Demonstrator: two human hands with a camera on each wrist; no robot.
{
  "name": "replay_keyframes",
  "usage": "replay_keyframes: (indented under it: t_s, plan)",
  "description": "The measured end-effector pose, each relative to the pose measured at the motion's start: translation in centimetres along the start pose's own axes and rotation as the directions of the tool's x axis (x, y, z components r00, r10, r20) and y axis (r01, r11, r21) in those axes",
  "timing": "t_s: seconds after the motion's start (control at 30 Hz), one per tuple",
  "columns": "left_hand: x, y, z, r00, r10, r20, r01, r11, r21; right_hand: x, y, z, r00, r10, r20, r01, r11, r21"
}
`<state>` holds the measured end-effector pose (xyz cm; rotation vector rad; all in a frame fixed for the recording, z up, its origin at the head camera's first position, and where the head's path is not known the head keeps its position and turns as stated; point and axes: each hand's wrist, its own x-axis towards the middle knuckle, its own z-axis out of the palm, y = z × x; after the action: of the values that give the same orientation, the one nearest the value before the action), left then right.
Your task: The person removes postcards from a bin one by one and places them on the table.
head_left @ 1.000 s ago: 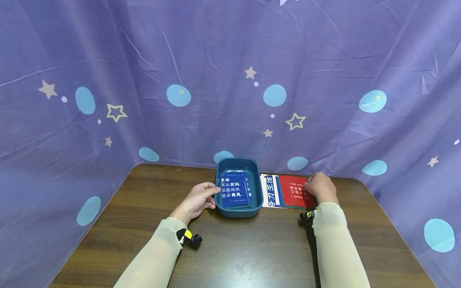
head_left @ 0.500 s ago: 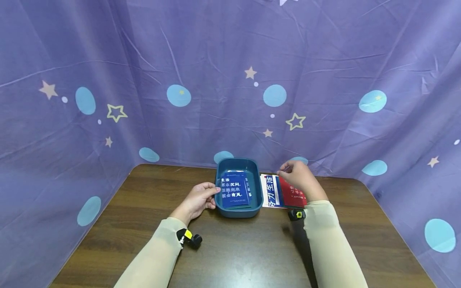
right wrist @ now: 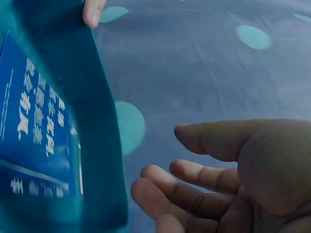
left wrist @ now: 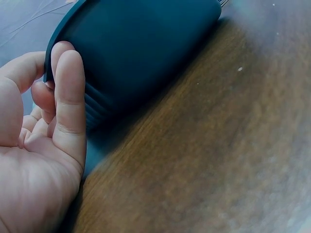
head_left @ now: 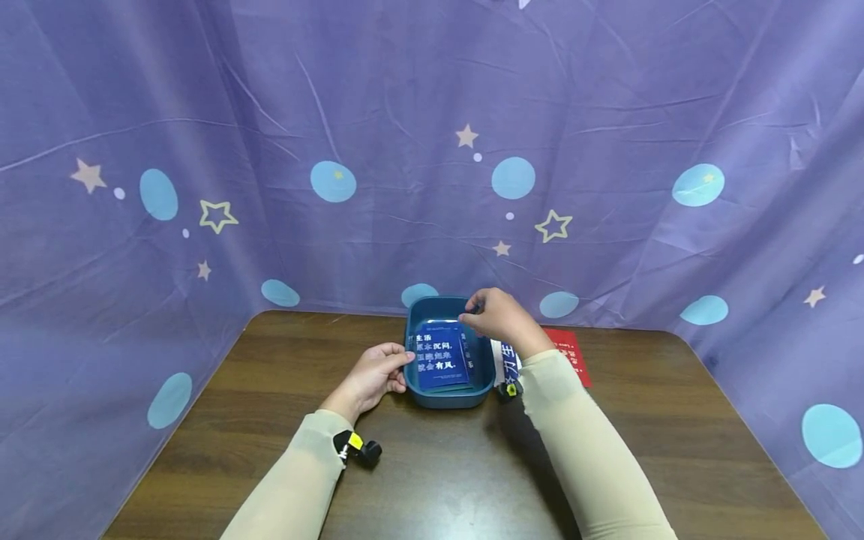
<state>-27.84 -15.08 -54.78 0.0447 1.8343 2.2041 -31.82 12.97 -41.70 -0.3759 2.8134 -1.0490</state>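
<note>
A teal rectangular plastic bin (head_left: 448, 400) stands on the table with blue cards (head_left: 439, 356) lying flat inside, printed with white characters. At its left side, my left hand (head_left: 367, 375) pinches the rim between thumb and fingers; the left wrist view shows that hand (left wrist: 48, 131) against the outer wall. My right hand (head_left: 502, 319) hovers over the bin's right rim. In the right wrist view, this hand (right wrist: 214, 179) has its thumb and loosely bent fingers apart, with nothing between them. Right of the bin, a white-and-blue card (head_left: 508, 361) lies partly under the right forearm.
A red card (head_left: 574, 356) lies farther right on the wooden table (head_left: 418, 465), partly covered by the right arm. A purple curtain (head_left: 405, 150) with stars and blue dots hangs close behind the bin and along both sides.
My right hand has moved left, from the red card, across the other cards, to above the bin's right rim. The left hand keeps its hold on the bin.
</note>
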Motion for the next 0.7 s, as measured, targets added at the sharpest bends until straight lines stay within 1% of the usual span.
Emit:
replay_keyframes:
  t_s: [0.1,0.2,0.3,0.4,0.5,0.6,0.7]
  plan:
    - [0.1,-0.1,-0.1,1.000,0.000,0.007,0.000,1.000,-0.007,1.7,-1.3,0.6,0.996,0.003,0.094,-0.001,1.000,-0.020]
    - [0.1,-0.1,-0.2,1.000,0.001,0.014,-0.001,1.000,-0.008,3.3,-2.1,1.2,0.982,0.026,0.189,-0.022,0.999,-0.027]
    - [0.1,-0.2,-0.3,1.000,0.000,0.020,0.001,1.000,-0.007,4.8,-2.2,2.0,0.968,0.061,0.245,-0.050,0.997,-0.050]
    - [0.1,-0.2,-0.4,1.000,-0.003,0.021,0.003,1.000,-0.006,5.9,-2.1,3.0,0.958,0.118,0.261,-0.096,0.991,-0.094]
    - [0.1,-0.3,-0.4,1.000,0.001,0.023,-0.001,1.000,-0.005,6.4,-2.2,4.1,0.948,0.187,0.258,-0.145,0.974,-0.174]
    - [0.0,-0.2,-0.3,1.000,0.006,0.026,-0.006,1.000,-0.008,6.5,-2.5,5.3,0.945,0.231,0.230,-0.163,0.946,-0.280]
    - [0.1,-0.1,-0.3,1.000,0.009,0.029,-0.008,1.000,-0.010,6.5,-3.0,6.3,0.945,0.259,0.198,-0.168,0.907,-0.385]
